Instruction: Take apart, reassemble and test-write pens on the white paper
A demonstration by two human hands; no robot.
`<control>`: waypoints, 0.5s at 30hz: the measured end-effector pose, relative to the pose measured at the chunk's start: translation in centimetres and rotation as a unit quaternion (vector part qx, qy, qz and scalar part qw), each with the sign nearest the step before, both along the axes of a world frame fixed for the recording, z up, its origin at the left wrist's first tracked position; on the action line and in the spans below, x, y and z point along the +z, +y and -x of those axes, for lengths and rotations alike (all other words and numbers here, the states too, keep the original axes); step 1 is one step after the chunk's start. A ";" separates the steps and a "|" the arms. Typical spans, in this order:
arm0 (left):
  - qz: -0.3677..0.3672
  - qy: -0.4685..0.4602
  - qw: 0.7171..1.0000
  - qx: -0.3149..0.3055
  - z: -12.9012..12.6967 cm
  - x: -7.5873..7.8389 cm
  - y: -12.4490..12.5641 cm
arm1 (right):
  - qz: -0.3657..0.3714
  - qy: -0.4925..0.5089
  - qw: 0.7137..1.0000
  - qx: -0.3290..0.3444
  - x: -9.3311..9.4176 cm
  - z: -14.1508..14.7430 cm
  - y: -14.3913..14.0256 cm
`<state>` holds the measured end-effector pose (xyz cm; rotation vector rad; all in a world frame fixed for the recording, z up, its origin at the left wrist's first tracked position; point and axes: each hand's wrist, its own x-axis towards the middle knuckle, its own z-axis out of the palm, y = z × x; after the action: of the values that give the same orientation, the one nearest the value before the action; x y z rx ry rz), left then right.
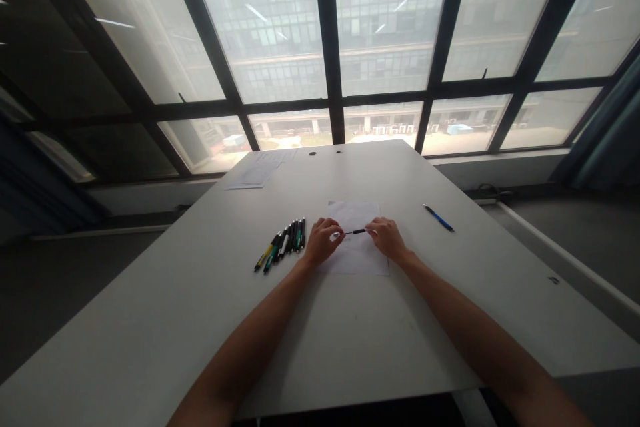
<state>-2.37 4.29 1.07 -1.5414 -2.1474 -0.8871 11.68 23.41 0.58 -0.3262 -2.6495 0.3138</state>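
Both my hands hold one dark pen [357, 231] crosswise just above a white sheet of paper [358, 213] on the white table [350, 327]. My left hand [323, 240] pinches the pen's left end, and my right hand [386, 237] pinches its right end. The pen's middle shows between the fingertips. To the left of my left hand lies a row of several pens [284, 242], side by side, some with green or yellow parts.
A single blue pen [439, 217] lies on the table to the right. More sheets of paper [255, 173] rest at the far left corner. Large windows with dark frames rise behind the table's far edge.
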 end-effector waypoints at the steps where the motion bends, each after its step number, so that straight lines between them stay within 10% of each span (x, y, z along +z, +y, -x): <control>1: 0.000 0.001 1.000 0.003 0.0 0.0 0.0 | 0.001 -0.004 1.000 -0.005 0.0 -0.1 0.0; 15: -0.027 -0.017 0.999 0.036 1.0 -0.9 -0.1 | 0.022 -0.032 0.980 -0.198 -1.1 -0.9 3.4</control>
<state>-3.38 4.24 0.21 -1.4235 -2.1689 -0.9466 12.58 26.78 -0.51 -0.8734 -2.5641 0.2336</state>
